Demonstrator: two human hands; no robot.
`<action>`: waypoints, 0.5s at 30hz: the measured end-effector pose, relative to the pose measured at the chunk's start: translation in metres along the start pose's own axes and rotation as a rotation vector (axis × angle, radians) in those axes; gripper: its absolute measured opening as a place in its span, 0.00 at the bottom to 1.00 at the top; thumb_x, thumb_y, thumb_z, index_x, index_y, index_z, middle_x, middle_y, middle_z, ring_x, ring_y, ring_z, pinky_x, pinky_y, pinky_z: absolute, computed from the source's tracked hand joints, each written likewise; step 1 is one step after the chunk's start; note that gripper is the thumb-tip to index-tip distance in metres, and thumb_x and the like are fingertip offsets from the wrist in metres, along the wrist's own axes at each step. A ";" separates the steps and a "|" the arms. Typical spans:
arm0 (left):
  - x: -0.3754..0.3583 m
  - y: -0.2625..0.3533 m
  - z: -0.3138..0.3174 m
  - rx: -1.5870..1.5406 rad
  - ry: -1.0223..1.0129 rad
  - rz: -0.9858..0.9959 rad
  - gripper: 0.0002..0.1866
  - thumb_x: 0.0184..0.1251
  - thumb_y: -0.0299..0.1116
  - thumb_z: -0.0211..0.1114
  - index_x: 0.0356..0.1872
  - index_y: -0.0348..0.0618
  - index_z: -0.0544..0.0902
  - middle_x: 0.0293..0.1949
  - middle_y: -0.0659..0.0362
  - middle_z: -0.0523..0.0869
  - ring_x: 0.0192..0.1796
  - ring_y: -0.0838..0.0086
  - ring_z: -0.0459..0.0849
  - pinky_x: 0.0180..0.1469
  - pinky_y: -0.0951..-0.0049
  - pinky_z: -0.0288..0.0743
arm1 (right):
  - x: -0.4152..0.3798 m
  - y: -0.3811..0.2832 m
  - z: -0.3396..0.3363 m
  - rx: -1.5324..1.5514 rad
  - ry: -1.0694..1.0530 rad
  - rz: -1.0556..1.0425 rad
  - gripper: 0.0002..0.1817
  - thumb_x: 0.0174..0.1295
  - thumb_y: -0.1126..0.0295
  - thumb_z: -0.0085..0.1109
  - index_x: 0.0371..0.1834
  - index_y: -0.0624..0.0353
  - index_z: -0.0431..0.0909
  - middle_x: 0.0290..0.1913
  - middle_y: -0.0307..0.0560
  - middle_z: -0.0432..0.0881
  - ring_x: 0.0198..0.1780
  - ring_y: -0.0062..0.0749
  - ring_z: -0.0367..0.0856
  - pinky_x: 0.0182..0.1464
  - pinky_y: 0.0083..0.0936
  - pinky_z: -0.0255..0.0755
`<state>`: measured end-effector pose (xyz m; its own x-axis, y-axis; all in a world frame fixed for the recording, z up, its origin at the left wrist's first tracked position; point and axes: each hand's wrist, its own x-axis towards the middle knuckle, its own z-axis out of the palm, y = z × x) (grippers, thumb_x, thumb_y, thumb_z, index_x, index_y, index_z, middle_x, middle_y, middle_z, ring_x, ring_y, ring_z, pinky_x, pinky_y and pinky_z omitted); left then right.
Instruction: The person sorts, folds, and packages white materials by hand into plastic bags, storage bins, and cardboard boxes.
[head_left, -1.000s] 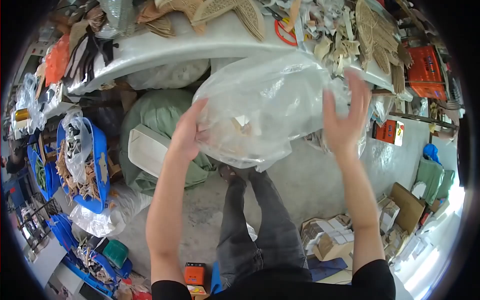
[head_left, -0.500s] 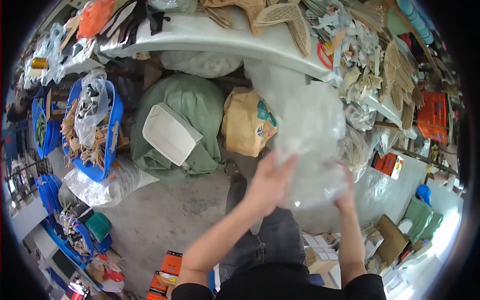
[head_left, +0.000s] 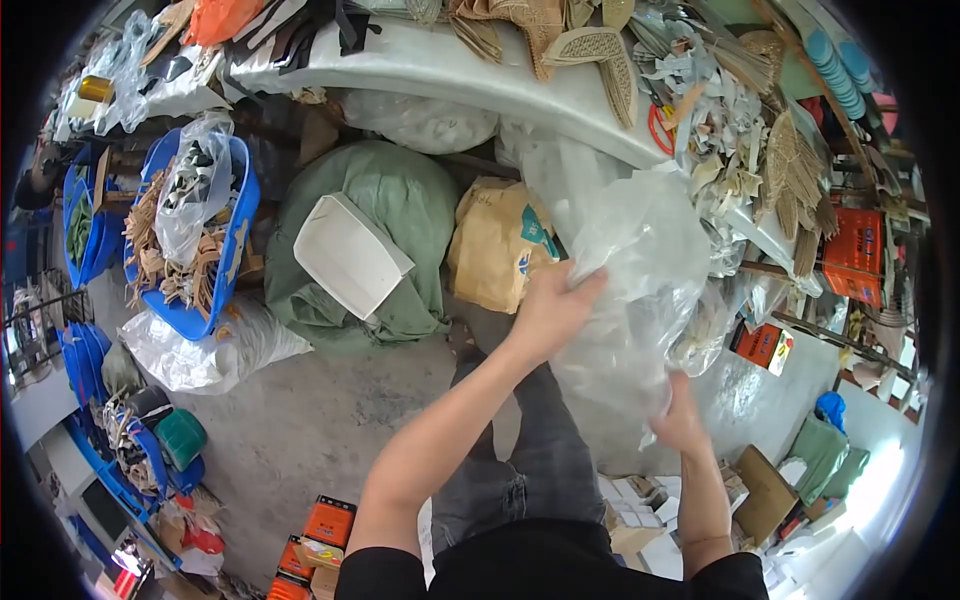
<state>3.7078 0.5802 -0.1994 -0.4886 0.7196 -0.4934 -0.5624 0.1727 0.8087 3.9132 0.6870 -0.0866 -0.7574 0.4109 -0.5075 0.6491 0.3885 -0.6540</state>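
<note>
A large clear plastic bag (head_left: 645, 255) hangs in front of me, its far end against the table's front edge. My left hand (head_left: 553, 312) is closed on the bag's left side, thumb on top. Lower down, my right hand (head_left: 683, 418) grips the near right corner, with part of its fingers hidden by the plastic. Just left of the bag a brown paper sack (head_left: 492, 245) stands on the floor, close to my left hand. Red-handled scissors (head_left: 661, 125) lie on the table beyond the bag.
The table (head_left: 440, 72) carries stacked brown cut pieces (head_left: 605, 75) and scraps. A green sack (head_left: 400, 190) bears a white box (head_left: 350, 262). At left, a blue basket (head_left: 240, 215) holds brown pieces. Orange boxes (head_left: 330, 522) and cartons (head_left: 632, 510) stand near my legs.
The bag has been spread and crumpled, showing more folds. My left hand has moved up and slightly right; my right hand has moved down. The whole view has shifted slightly.
</note>
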 end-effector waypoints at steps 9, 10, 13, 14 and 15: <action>-0.021 -0.051 -0.155 -0.179 0.380 -0.144 0.24 0.69 0.38 0.63 0.59 0.31 0.79 0.53 0.49 0.84 0.48 0.65 0.84 0.41 0.73 0.79 | 0.061 0.036 0.080 -0.323 -0.232 -0.159 0.25 0.59 0.67 0.56 0.60 0.64 0.75 0.38 0.63 0.88 0.38 0.66 0.84 0.40 0.50 0.77; -0.024 -0.046 -0.148 0.316 0.553 0.140 0.28 0.66 0.38 0.64 0.64 0.30 0.76 0.57 0.47 0.82 0.54 0.62 0.82 0.52 0.68 0.77 | 0.077 0.033 0.089 -0.394 -0.278 -0.161 0.21 0.59 0.68 0.55 0.56 0.65 0.75 0.36 0.64 0.87 0.37 0.66 0.84 0.39 0.51 0.76; -0.020 -0.009 -0.087 0.937 0.560 0.616 0.39 0.60 0.38 0.68 0.72 0.33 0.69 0.65 0.42 0.75 0.64 0.54 0.76 0.70 0.58 0.66 | 0.100 0.025 0.139 -0.461 -0.437 -0.133 0.15 0.61 0.68 0.54 0.47 0.67 0.73 0.29 0.63 0.85 0.35 0.65 0.85 0.36 0.53 0.76; -0.009 -0.005 -0.060 0.974 0.513 0.683 0.41 0.58 0.37 0.69 0.74 0.34 0.67 0.66 0.41 0.74 0.66 0.53 0.75 0.73 0.56 0.63 | 0.105 0.028 0.158 -0.454 -0.432 -0.123 0.15 0.61 0.68 0.54 0.47 0.67 0.73 0.29 0.63 0.85 0.35 0.65 0.85 0.36 0.53 0.76; 0.011 -0.007 -0.039 1.052 0.391 0.698 0.40 0.58 0.37 0.68 0.73 0.35 0.68 0.63 0.41 0.76 0.64 0.53 0.76 0.72 0.57 0.64 | 0.105 0.033 0.178 -0.425 -0.417 -0.159 0.17 0.61 0.67 0.55 0.49 0.68 0.72 0.29 0.62 0.85 0.34 0.64 0.85 0.35 0.52 0.76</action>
<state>3.6805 0.5610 -0.2225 -0.7213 0.6602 0.2095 0.5805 0.4111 0.7029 3.8422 0.5960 -0.2609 -0.7558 -0.0034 -0.6548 0.4323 0.7485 -0.5028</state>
